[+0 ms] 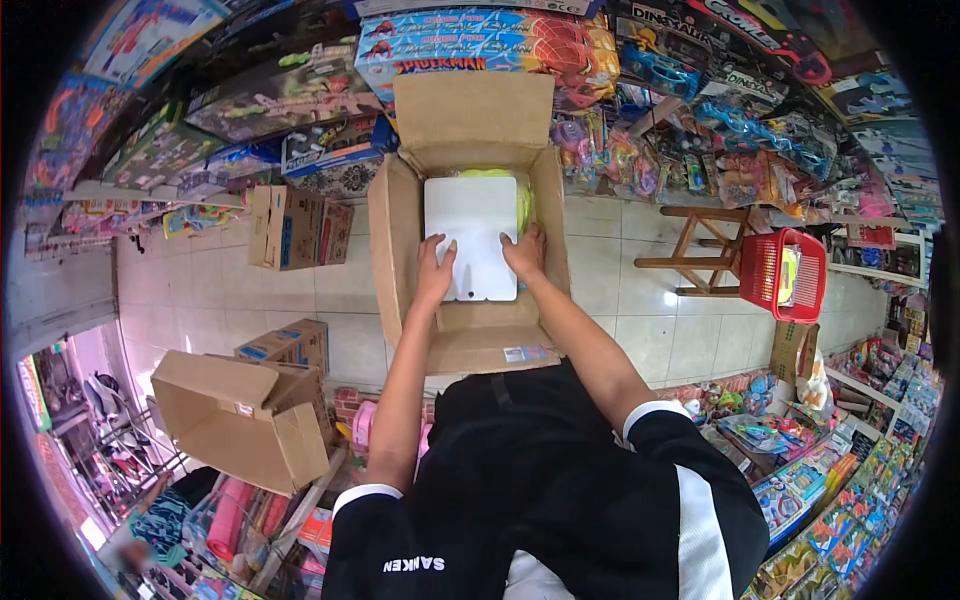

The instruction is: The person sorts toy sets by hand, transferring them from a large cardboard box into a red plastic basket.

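Note:
A flat white rectangular board (470, 235) with rounded corners and a small dark hole near its lower edge lies over the opening of a cardboard box (398, 250). My left hand (434, 272) grips its left edge, thumb on top and fingers down the side. On the opposite edge my right hand (524, 252) has the same kind of hold. Beneath and behind the board, yellow-green items (524, 205) in clear wrap show inside the box. The box's far flap (475, 110) stands up, and its near flap (490, 355) folds toward me.
Closed cartons (285, 228) stand on the tiled floor to the left, with an open empty carton (225, 415) nearer me. A wooden stool (690, 262) and a red basket (762, 275) are at right. Shelves of packaged toys surround the floor, including Spider-Man boxes (480, 45).

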Demonstrator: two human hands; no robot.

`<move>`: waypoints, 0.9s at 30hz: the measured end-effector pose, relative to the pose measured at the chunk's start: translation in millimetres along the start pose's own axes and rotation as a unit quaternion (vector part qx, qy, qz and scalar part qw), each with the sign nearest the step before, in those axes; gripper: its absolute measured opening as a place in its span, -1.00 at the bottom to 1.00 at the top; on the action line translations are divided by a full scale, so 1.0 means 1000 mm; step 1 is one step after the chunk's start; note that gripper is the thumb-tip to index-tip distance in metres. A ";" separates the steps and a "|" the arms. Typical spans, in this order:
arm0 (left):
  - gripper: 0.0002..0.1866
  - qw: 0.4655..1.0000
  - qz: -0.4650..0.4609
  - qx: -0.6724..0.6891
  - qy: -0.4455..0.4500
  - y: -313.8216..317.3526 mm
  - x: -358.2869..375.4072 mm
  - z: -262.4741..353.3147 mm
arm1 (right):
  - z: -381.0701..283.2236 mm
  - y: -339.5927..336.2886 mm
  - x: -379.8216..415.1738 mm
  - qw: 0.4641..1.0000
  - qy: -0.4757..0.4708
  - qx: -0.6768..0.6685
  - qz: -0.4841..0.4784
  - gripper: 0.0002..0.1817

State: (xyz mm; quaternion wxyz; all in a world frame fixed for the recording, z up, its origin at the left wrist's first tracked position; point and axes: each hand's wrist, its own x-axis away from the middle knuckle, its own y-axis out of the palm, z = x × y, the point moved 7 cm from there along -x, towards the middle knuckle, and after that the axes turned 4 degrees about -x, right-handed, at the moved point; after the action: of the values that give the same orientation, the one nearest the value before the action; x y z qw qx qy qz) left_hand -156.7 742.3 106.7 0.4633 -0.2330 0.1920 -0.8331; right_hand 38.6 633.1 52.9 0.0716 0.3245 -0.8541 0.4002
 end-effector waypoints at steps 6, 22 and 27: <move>-0.16 0.983 -0.032 -0.142 -0.114 0.041 -0.024 -0.079 | 0.013 0.015 -0.008 0.993 0.097 0.062 -0.027 -0.04; -0.25 0.976 -0.060 0.084 -0.193 0.037 -0.055 -0.045 | 0.026 0.026 -0.032 0.998 0.058 0.013 0.034 0.02; -0.13 0.953 -0.147 0.021 -0.264 0.033 -0.073 -0.035 | 0.014 0.010 -0.025 0.987 0.131 -0.064 -0.071 0.01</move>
State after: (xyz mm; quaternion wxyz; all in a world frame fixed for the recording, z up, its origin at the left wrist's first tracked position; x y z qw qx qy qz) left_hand -120.9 792.5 45.0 0.3747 -0.4604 0.0086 -0.8047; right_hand 53.5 639.6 27.3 0.2316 0.3239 -0.8362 0.3772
